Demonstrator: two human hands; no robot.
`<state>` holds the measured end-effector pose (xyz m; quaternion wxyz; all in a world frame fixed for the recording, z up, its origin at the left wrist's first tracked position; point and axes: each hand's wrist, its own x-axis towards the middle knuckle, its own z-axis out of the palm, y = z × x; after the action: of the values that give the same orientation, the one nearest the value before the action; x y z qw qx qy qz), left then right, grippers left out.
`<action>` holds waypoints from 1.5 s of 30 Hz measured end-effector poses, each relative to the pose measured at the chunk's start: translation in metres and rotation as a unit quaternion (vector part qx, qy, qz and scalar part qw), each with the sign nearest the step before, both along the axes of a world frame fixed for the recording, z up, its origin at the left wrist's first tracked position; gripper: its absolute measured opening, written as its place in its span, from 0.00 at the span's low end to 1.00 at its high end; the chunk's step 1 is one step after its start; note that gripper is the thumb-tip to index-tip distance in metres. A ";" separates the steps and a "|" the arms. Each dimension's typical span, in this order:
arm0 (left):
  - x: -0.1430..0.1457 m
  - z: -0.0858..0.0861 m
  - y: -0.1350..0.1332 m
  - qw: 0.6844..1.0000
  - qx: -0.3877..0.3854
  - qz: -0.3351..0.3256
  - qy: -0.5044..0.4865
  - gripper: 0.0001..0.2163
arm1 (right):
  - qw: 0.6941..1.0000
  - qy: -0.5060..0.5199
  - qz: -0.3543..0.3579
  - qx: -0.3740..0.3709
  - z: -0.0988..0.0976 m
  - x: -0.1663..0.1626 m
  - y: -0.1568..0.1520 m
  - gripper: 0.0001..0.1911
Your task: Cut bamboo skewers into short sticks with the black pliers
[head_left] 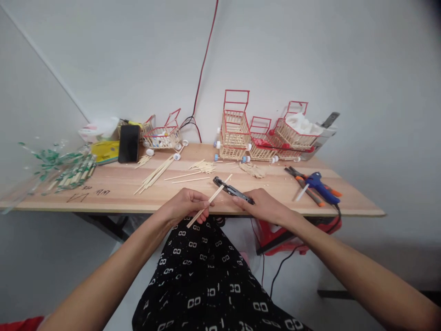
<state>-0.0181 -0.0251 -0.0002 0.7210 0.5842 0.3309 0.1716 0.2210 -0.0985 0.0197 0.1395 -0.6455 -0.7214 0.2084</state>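
Observation:
My left hand (188, 204) is closed on a thin wooden stick (210, 200) that slants up to the right over the table's front edge. My right hand (265, 206) grips a dark utility knife (231, 189), whose tip meets the stick near its upper end. Both hands hover just at the edge of the wooden table (113, 191), above my lap.
Loose sticks (156, 174) lie mid-table. Several small stick-built carts with red frames (237, 128) stand along the back wall. A blue glue gun (320, 185) and pliers (303, 180) lie at right. A black phone (128, 143) and stick wrappers (65, 171) are at left.

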 end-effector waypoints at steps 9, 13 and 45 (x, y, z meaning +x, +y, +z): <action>0.010 -0.012 0.012 1.000 0.009 -0.021 -0.007 0.12 | 1.000 -0.021 -0.002 0.013 -0.009 0.009 0.005 0.32; 0.009 -0.016 0.015 1.000 0.007 -0.019 0.000 0.11 | 1.000 -0.021 -0.005 0.008 -0.012 0.008 0.007 0.32; -0.016 0.015 0.045 0.974 0.180 0.117 0.078 0.11 | 0.968 0.198 -0.130 -0.089 -0.020 0.036 0.017 0.34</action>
<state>-0.0344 0.0202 0.0145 0.5506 0.6736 0.4156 0.2652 0.2567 -0.0813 -0.0005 0.2475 -0.6893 -0.5681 0.3753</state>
